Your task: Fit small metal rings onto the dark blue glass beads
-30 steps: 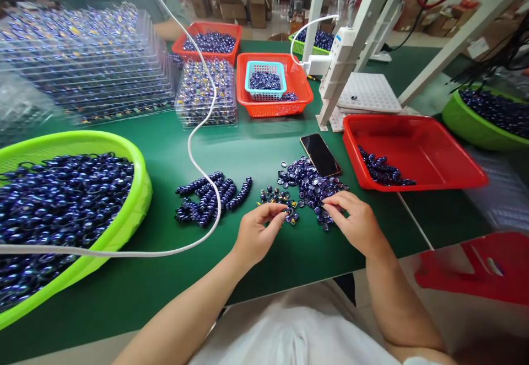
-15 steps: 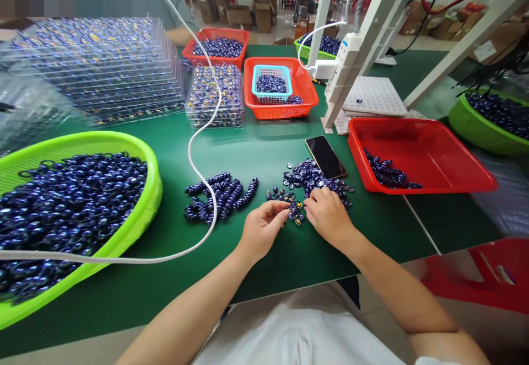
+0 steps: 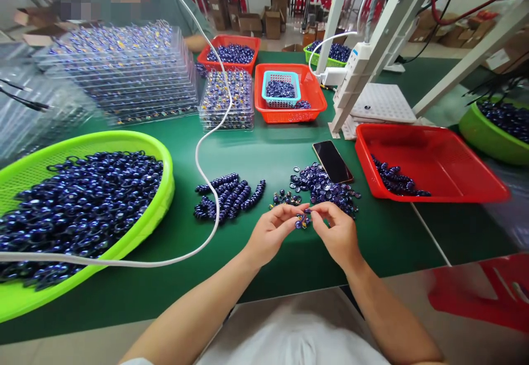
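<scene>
My left hand (image 3: 266, 235) and my right hand (image 3: 339, 235) meet fingertip to fingertip over the near side of the small parts. Each is closed in a pinch, with a tiny dark blue bead-like piece (image 3: 308, 210) between the fingertips; its exact form is too small to tell. Just below the fingers lie a few loose blue and gold beads (image 3: 303, 223). Behind my left fingers is a small group of gold-and-blue beads (image 3: 285, 197). Beyond my right hand spreads a pile of shiny dark blue cap-like pieces (image 3: 324, 184). Bundled strands of dark blue beads (image 3: 231, 197) rest to the left.
A white cable (image 3: 202, 169) loops across the table near a big green basket (image 3: 167, 188) of blue pieces. A phone (image 3: 333, 161) touches the pile. Right stands a red tray (image 3: 438, 161); behind are a red basket (image 3: 291, 116), stacked clear trays (image 3: 136, 89) and a metal post (image 3: 363, 62).
My right hand has left the dark blue pile and come toward me, meeting my left fingertips with a small piece. The whole view has shifted slightly.
</scene>
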A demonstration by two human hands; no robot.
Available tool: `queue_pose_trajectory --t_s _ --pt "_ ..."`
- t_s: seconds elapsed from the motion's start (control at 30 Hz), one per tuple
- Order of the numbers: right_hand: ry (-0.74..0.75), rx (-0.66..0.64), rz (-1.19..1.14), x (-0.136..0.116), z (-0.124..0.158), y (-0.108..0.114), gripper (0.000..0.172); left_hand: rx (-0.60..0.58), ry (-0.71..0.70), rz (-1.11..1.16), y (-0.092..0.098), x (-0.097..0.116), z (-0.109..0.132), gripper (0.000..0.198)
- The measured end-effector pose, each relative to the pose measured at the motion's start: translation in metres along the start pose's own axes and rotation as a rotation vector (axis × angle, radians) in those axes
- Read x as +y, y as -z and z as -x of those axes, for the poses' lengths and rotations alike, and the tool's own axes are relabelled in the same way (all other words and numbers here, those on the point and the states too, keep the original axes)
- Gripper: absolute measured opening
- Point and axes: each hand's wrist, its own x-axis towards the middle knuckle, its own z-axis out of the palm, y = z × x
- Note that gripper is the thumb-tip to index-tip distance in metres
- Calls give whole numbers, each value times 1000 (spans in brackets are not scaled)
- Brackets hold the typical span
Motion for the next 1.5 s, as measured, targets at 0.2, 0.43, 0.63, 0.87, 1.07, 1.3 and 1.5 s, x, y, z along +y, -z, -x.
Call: queue_pose_trajectory --t_s 0.2,0.43,0.63,0.87,1.07,1.3,1.5 --pt "305 -3 282 6 0 -3 28 53 33 -42 -2 6 0 20" --pt "488 -6 395 4 0 1 30 114 112 150 4 7 -5 21" --pt "94 -29 -44 -12 4 2 14 185 145 222 2 10 -7 23" --pt "-267 -60 -525 -18 -3 -12 10 284 92 110 2 1 -6 22" --pt "-292 -33 -527 -19 -1 -16 10 377 2 -3 -2 0 -5 19" --pt "-296 -34 -498 -16 1 -15 12 365 -151 -285 -6 -1 4 18" --pt "-317 -57 -574 -14 2 -12 14 224 -463 -624 -5 0 7 21"
